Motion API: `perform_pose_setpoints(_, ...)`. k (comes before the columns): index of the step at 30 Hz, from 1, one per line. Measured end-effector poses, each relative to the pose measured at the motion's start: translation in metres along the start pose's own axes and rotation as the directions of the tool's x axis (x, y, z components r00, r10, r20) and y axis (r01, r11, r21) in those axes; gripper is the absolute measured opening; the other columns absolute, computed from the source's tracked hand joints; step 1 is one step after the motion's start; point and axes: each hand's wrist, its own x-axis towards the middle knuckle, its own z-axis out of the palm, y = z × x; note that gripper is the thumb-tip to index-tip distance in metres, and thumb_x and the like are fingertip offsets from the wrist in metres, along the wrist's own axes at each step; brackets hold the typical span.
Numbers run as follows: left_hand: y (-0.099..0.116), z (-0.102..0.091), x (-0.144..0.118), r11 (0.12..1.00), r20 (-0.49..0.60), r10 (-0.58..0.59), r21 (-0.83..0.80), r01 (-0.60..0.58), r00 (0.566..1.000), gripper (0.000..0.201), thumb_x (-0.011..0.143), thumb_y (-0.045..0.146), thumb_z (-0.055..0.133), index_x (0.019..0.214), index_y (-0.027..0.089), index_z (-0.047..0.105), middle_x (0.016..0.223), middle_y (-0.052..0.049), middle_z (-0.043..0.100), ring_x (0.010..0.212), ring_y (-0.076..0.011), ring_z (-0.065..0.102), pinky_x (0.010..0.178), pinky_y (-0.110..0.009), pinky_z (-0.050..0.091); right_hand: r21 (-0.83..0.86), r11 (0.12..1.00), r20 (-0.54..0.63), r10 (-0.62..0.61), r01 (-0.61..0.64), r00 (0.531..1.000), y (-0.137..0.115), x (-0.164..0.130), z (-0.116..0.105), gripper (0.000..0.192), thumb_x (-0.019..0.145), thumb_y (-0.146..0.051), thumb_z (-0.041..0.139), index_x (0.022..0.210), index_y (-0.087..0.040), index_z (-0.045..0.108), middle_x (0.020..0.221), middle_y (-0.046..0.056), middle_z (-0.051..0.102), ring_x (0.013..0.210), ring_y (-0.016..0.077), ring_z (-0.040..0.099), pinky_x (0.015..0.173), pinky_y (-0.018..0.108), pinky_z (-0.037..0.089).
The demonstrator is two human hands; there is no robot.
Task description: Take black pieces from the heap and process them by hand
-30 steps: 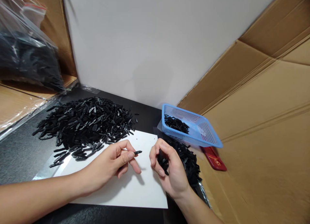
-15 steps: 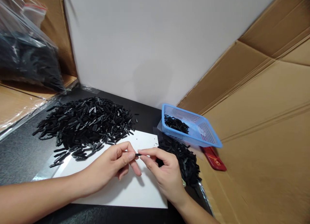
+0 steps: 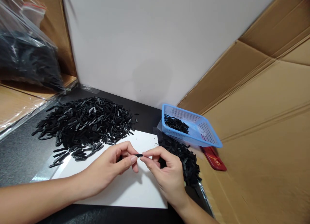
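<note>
Crowding the worktop's (image 3: 16,159) left side, a pile (image 3: 84,123) of black clips reaches the paper's (image 3: 135,193) far-left edge, leaving the sheet's near half bare. Both hands meet over the paper: the left hand (image 3: 110,167) and right hand (image 3: 167,175) each pinch an end of one clip (image 3: 139,155), fingertips nearly touching. Just right, a second heap (image 3: 186,162) lies at the paper's edge, under a blue basket (image 3: 205,138) against cardboard (image 3: 261,130).
</note>
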Motion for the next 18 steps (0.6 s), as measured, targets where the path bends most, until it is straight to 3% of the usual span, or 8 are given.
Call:
perform_pose_setpoints(4,-0.001,0.001,0.0,1.0,-0.051,0.015,0.023,-0.014,0.999,0.018,0.09,0.033,0.056,0.079,0.02,0.059,0.072,0.003,0.064,0.073,-0.0146,0.054,0.072,-0.027,0.037,-0.175,0.962,-0.005,-0.215,0.21,0.977,-0.001,-0.001,0.001,0.008,0.084,-0.013,0.066,0.08,-0.015,0.072,0.054,-0.004,0.052,0.046,0.0098,0.044,0.046,0.022,0.037)
perform_pose_setpoints(7,-0.003,0.002,0.001,1.0,-0.08,0.015,-0.004,-0.015,0.997,0.014,0.089,0.031,0.058,0.08,0.02,0.058,0.072,0.003,0.065,0.073,-0.0146,0.056,0.073,-0.027,0.039,-0.226,0.93,0.027,-0.29,0.288,0.957,-0.003,0.0,0.003,0.012,0.085,-0.01,0.061,0.084,-0.01,0.074,0.054,-0.003,0.05,0.044,0.0096,0.041,0.043,0.022,0.035)
perform_pose_setpoints(13,-0.008,0.001,0.001,0.999,-0.087,0.038,-0.031,-0.041,0.995,0.012,0.088,0.03,0.059,0.081,0.02,0.056,0.075,0.002,0.067,0.077,-0.0157,0.06,0.075,-0.028,0.041,-0.229,0.949,0.009,-0.223,0.219,0.975,-0.006,0.001,0.008,0.015,0.084,-0.011,0.061,0.083,-0.008,0.076,0.053,-0.001,0.053,0.043,0.01,0.045,0.043,0.022,0.037)
perform_pose_setpoints(18,-0.008,0.003,-0.002,0.996,-0.131,0.059,0.077,-0.049,0.99,0.016,0.088,0.033,0.059,0.079,0.02,0.055,0.075,0.003,0.063,0.076,-0.0155,0.058,0.071,-0.027,0.041,-0.192,0.969,0.0,-0.161,0.158,0.987,-0.009,-0.002,0.012,0.014,0.083,-0.012,0.061,0.08,-0.009,0.074,0.051,-0.003,0.051,0.042,0.0092,0.044,0.042,0.021,0.037)
